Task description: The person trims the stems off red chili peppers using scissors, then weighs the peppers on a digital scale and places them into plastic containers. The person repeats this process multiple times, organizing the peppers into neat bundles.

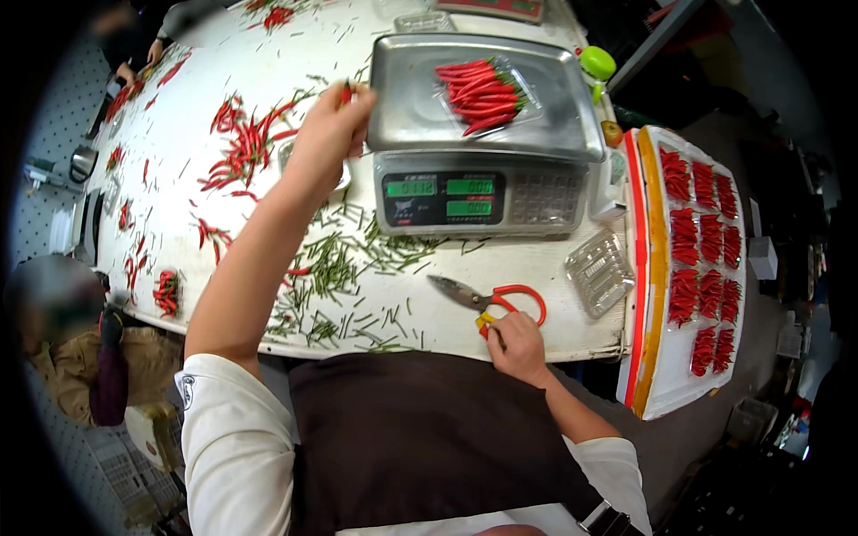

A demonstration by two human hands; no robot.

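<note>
My left hand (330, 134) is raised at the scale's left side, fingers closed on a red chili pepper (346, 92). My right hand (519, 345) is curled over the lower handle of a pair of scissors (466, 295) on the table; their other red loop is uncovered. A clear plastic tray of red chilies (484, 96) sits on the steel pan (405, 127) of a digital scale (546, 201) with lit green displays. Behind my left forearm, a plastic tray (343, 177) is partly hidden. Loose red chilies (242, 151) lie left of that arm.
Cut green stems (328, 261) litter the white table (395, 328). An empty clear tray (600, 273) lies right of the scissors. A white foam box (684, 388) at the right holds several packed chili trays (684, 234). Other people work along the left; one person's hand (154, 52) is at the far edge.
</note>
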